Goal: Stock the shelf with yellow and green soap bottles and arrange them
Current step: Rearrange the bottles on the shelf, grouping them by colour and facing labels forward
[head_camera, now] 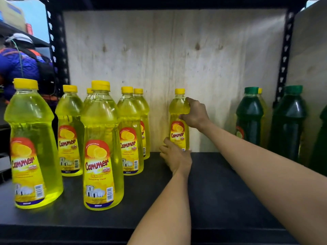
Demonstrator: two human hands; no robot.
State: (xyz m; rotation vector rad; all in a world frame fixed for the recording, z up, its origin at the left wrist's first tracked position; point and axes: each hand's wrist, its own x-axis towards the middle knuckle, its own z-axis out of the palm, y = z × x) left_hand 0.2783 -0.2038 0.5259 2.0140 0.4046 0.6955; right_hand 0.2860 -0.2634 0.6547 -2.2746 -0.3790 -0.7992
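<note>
Black shelf (pixel 203 200) (plywood back (pixel 177 50)); both hands' grip seemingly clamps yellow bottle (pixel 179 124)

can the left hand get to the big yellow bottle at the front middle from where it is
Probably yes: the left hand sits at the held yellow bottle, and bare shelf lies between it and the front middle bottle.

The shelf (pixel 212 191) lies bare through its middle to the front edge. Yellow bottles (pixel 102 147) crowd the left end; green bottles (pixel 249 117) block the right end.
</note>
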